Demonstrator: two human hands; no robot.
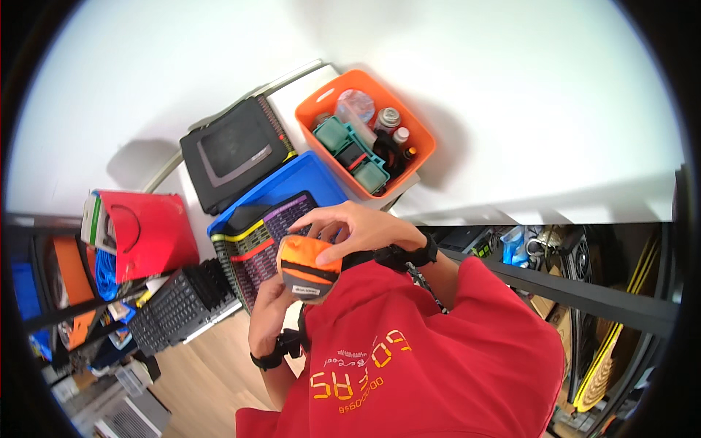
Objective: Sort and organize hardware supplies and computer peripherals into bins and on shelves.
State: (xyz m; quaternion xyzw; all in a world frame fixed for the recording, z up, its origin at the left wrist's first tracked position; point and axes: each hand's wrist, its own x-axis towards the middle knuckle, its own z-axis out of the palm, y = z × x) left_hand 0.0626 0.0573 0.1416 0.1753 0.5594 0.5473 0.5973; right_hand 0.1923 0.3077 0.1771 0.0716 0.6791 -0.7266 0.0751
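Note:
A small rounded pouch (298,255), orange above and dark grey below, is held in front of my red shirt. A dark band crosses it, and a white label sits near its lower edge. My left hand (269,301) grips it from the lower left side, with most of the fingers hidden behind it. From above, my right hand (359,228) curves over the pouch, its thumb pressed on the orange fabric. Beyond the hands lies a blue bin (312,179) with dark printed mats (253,254) at its near side.
An orange bin (427,146) with bottles and teal cases stands at the back. Left of it is a stack of black flat items (234,150). A red bag (157,233) and black keyboards (169,312) are at left. Dark shelving (584,288) runs along the right.

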